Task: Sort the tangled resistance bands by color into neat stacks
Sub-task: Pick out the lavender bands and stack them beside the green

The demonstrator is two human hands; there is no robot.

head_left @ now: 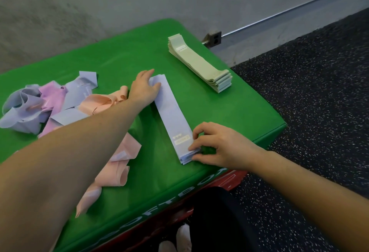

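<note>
Between our two hands a flat stack of lavender bands (172,118) lies long and straight on the green padded surface (229,107), its layered edges showing at the near end and a small pale label printed on the top band. Our left hand (144,88) rests on the far end of that stack with fingers straight and palm down, pressing the smooth rubbery strip flat. Our right hand (214,144) is at the near end, its fingertips curled and pinching the stack's corner, thumb low against the layered edge. Beyond our right hand, well apart from the lavender stack, a squared stack of pale green bands (199,62) lies near the surface's far edge, several flat loops thick, with rounded folds at both ends. To the left of our left hand sits a loose tangle (46,101) of lavender and pink bands, curled and buckled into soft loops, and just beside our left wrist peach bands (103,102) fold over each other in ribbon-like curves. More peach bands (117,163) trail under our left forearm toward the near edge of the surface, rolled at their ends. The surface has a slightly sheened vinyl skin with rounded corners and pale lettering on its front face. To the right of our right hand is dark speckled rubber flooring (309,91).
</note>
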